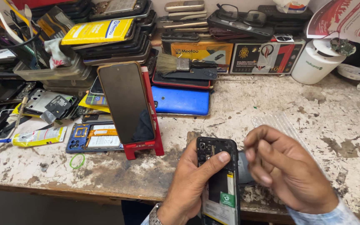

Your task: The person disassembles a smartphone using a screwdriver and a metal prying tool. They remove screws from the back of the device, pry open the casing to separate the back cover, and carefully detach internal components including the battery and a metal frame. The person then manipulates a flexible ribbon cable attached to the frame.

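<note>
While left hand [190, 183] grips opened phone [218, 179], back cover already off, insides bare; right hand [286, 168] pinched shut, fingertips maybe holding something tiny, cannot tell.

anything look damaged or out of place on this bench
The phone in the left hand has its back cover off, insides bare. Another opened phone lies flat beside the red stand. The worktop is badly stained and chipped.

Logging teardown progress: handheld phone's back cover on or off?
Off: the phone in the left hand shows bare internals and battery.
</note>
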